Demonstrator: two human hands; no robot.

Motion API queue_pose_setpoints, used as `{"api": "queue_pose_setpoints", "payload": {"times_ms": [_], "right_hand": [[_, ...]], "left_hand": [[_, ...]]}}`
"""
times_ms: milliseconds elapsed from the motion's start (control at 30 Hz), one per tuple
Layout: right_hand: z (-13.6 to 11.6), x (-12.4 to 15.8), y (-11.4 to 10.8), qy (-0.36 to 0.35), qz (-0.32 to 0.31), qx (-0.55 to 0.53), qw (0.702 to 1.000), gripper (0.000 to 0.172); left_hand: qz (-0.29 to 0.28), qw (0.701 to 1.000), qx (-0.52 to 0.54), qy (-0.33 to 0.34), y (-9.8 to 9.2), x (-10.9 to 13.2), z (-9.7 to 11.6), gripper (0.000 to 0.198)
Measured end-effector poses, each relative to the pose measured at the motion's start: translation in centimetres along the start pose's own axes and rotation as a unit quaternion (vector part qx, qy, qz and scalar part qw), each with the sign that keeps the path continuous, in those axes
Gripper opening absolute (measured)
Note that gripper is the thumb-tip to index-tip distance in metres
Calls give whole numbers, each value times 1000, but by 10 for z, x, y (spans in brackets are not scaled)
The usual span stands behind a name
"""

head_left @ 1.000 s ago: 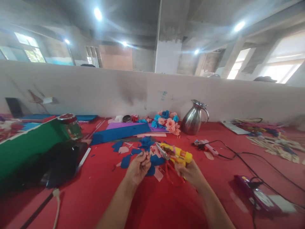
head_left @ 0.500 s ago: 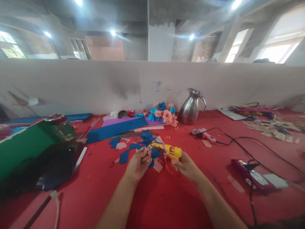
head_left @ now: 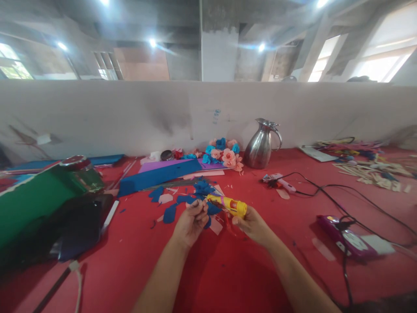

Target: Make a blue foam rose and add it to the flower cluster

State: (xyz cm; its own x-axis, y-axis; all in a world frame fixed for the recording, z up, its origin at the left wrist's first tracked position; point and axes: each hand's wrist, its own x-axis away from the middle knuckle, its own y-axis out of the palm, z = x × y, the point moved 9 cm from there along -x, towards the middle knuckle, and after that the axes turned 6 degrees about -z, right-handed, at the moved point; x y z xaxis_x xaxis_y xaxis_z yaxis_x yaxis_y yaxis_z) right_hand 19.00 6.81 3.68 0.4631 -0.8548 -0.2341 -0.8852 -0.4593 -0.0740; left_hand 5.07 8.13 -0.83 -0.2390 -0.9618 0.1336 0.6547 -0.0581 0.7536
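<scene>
My left hand (head_left: 192, 221) is closed in a pinch close to the narrow end of a yellow tube-bodied tool (head_left: 230, 204). What lies between its fingertips is too small to make out. The fingers of my right hand (head_left: 252, 224) wrap round the thick rear end of that tool, which has a pink band and a small window. Just beyond my left fingertips is a dark blue crumpled paper piece (head_left: 203, 187). Cut blue paper pieces (head_left: 170, 214) and a pale pink scrap (head_left: 216, 225) lie about my hands on the red table (head_left: 221, 278).
Paper flowers (head_left: 229, 158) and a steel jug (head_left: 259, 145) stand at the back. A pink corded device (head_left: 283, 183) and a purple power strip (head_left: 347, 239) lie right, with loose black cables. Left are a green board (head_left: 35, 200), a jar (head_left: 81, 174) and a blue strip (head_left: 159, 177).
Both hands stay almost in place. The yellow tool has turned very slightly, its rear end a touch further left. The whole view has shifted a little.
</scene>
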Motion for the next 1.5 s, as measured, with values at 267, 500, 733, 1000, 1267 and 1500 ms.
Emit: {"api": "queue_pose_setpoints", "payload": {"times_ms": [267,500,733,1000,1267,1500], "right_hand": [[-7,-1,5,-37,-23,-2,999,47],[2,-1,3,-31,-17,1,999,46],[-1,0,2,-28,-8,11,1000,41],[7,3,-9,-9,36,59,998,35],[5,5,-6,-4,21,19,1000,31],[-1,3,-1,-12,15,21,1000,34]], "left_hand": [[18,999,-34,34,-4,-1,5,24],[15,998,-46,38,-2,0,7,27],[7,999,-27,27,0,1,4,29],[7,1000,1,19,-3,0,4,25],[15,999,35,6,-5,0,3,17],[15,999,52,-6,-2,0,1,19]]}}
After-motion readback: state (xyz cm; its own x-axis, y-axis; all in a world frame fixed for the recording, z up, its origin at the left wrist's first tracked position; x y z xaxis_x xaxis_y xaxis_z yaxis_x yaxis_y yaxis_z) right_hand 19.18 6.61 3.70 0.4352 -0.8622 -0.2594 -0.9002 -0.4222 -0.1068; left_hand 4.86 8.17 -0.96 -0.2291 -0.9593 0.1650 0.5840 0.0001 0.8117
